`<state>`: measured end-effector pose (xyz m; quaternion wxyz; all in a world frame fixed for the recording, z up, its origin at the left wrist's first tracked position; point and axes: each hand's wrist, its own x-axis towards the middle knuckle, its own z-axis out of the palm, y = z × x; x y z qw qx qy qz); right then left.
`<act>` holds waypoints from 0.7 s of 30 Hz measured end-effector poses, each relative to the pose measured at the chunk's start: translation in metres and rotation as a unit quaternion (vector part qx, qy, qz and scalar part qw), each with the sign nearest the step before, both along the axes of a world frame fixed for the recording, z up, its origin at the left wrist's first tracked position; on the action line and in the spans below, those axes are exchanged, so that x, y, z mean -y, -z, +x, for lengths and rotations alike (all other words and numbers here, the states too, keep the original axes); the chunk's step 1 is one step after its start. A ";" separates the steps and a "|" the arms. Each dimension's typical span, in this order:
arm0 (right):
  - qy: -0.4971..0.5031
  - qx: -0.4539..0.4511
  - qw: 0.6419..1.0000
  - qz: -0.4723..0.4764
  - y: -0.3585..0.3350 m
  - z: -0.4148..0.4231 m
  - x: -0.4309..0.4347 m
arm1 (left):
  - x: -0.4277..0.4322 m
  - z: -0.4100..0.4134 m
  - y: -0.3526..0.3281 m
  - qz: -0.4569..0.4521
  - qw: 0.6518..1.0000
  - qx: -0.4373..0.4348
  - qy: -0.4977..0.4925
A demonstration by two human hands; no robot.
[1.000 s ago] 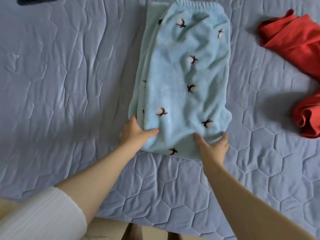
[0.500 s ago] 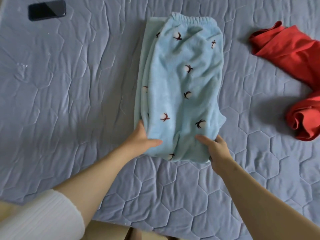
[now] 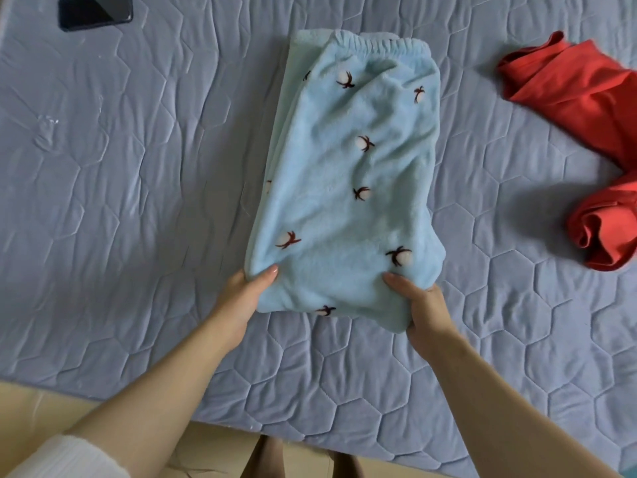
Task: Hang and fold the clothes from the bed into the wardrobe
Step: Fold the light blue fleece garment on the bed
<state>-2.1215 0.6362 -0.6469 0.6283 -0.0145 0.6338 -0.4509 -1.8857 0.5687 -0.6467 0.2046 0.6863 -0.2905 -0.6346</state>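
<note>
Near end bunched now, the folded pale-blue fleece trousers (image 3: 351, 188) are gripped by left hand (image 3: 241, 298) and right hand (image 3: 425, 308). Lifted so, the far half may unfold.

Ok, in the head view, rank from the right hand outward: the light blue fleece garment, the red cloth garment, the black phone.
1. Light blue fleece garment: held by the right hand.
2. Red cloth garment: off to the right.
3. Black phone: far upper left.
</note>
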 end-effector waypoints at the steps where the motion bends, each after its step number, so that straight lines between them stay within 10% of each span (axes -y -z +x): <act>1: -0.007 0.008 1.000 -0.004 -0.002 0.003 -0.005 | -0.006 0.002 0.000 0.000 1.000 0.012 -0.002; 16: -0.123 0.001 0.956 0.266 -0.027 0.047 -0.139 | -0.129 0.047 -0.037 0.196 0.975 0.094 0.037; 21: -0.096 -0.137 0.955 0.246 -0.021 0.025 -0.100 | -0.077 0.031 -0.023 0.134 0.978 0.117 0.107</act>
